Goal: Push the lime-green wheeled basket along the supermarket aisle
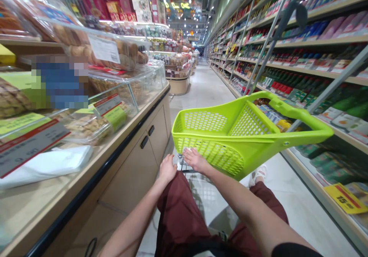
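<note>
A bright green shopping cart (pixel 207 136) with perforated sides stands in the aisle before me, turned sideways, its handle to the right. My right hand (pixel 196 160) is at the lower near side of its basket, fingers stretched out and holding nothing; whether they touch the plastic I cannot tell. Just left of it, my left hand (pixel 168 168) lies over my bent knee in dark red trousers (pixel 182 207). Its fingers are loosely spread, with nothing in them.
On the left runs a wooden counter (pixel 135 161) with packaged baked goods (pixel 106 51), price signs (pixel 31 145) and a white plastic bag (pixel 57 163). Tall stocked shelves (pixel 310 65) line the right, with a yellow price tag (pixel 346 198). The tiled aisle (pixel 202 80) stretches ahead.
</note>
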`<state>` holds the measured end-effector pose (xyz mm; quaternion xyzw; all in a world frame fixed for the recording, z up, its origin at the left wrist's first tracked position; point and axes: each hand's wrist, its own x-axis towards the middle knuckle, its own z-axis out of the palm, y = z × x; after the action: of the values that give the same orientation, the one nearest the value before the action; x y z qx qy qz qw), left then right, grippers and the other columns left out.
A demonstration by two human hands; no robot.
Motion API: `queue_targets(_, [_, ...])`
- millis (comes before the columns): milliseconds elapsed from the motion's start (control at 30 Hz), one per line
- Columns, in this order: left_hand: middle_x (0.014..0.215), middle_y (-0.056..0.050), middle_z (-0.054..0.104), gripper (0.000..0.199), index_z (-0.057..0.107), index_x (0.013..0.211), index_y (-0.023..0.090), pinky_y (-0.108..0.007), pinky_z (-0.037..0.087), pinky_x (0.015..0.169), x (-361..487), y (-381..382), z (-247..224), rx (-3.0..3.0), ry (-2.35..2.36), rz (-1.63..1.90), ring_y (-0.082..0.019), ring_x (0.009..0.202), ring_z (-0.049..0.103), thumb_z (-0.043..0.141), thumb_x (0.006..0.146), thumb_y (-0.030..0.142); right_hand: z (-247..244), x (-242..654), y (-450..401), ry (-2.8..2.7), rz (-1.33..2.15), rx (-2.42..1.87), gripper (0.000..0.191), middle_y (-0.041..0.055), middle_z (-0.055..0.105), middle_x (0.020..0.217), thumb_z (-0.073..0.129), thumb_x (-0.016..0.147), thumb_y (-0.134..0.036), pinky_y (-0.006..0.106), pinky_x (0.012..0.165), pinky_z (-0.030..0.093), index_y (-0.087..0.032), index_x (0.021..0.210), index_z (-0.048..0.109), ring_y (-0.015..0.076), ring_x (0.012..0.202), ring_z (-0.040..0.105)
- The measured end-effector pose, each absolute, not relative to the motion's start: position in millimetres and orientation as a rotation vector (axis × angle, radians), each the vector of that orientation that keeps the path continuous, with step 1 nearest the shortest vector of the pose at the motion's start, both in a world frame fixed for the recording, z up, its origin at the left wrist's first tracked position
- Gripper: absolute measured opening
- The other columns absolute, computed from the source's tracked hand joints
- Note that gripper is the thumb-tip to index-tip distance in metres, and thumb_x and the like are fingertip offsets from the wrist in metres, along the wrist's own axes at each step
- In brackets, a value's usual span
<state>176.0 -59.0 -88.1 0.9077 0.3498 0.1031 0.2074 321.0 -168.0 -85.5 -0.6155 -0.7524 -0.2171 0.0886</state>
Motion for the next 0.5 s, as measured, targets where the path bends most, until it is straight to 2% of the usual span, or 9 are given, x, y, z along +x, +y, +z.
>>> queue_targets(100, [0.130, -0.014, 0.040, 0.047, 0.042, 0.118, 0.010, -0.034, 0.028, 0.100, 180.0, -61.9, -86.9, 2.559, 0.973, 0.284, -0.022, 0.121, 0.035, 0.045, 0.072, 0.017, -71.2, 315.0, -175.4, -2.232, -0.643, -1.794, 0.026, 0.0064, 0.050, 0.122, 0.038, 0.087, -0.018, 0.044, 0.098, 0.031, -0.019, 0.106, 0.056, 0.0193, 0.124, 0.030])
queue_targets(267, [0.133, -0.014, 0.036, 0.048, 0.040, 0.119, 0.012, -0.037, 0.026, 0.100, 189.3, -73.3, -76.7, 2.658, 0.932, 0.333, -0.022, 0.122, 0.032, 0.046, 0.072, 0.018, -22.6, 322.1, -172.2, -2.008, -0.816, -1.800, 0.032, 0.0070, 0.039, 0.132, 0.035, 0.088, -0.015, 0.049, 0.100, 0.025, -0.018, 0.116, 0.050, 0.0227, 0.128, 0.018])
queue_targets(333, [0.133, -0.014, 0.035, 0.048, 0.040, 0.119, 0.012, -0.038, 0.025, 0.100, 192.5, -80.4, -71.7, 2.694, 0.903, 0.324, -0.022, 0.123, 0.030, 0.046, 0.072, 0.018, -24.6, 330.1, -178.3, -2.010, -0.836, -1.828, 0.031, 0.0074, 0.041, 0.130, 0.036, 0.087, -0.014, 0.049, 0.100, 0.025, -0.017, 0.114, 0.051, 0.0233, 0.128, 0.020])
queue_targets(500, [0.134, -0.014, 0.033, 0.049, 0.039, 0.121, 0.013, -0.040, 0.022, 0.100, 197.2, -99.3, -62.6, 2.774, 0.789, 0.324, -0.023, 0.125, 0.026, 0.044, 0.073, 0.019, -68.3, 334.3, -211.1, -2.161, -0.687, -1.987, 0.024, 0.0072, 0.050, 0.122, 0.041, 0.086, -0.017, 0.048, 0.097, 0.031, -0.017, 0.105, 0.057, 0.0229, 0.123, 0.032])
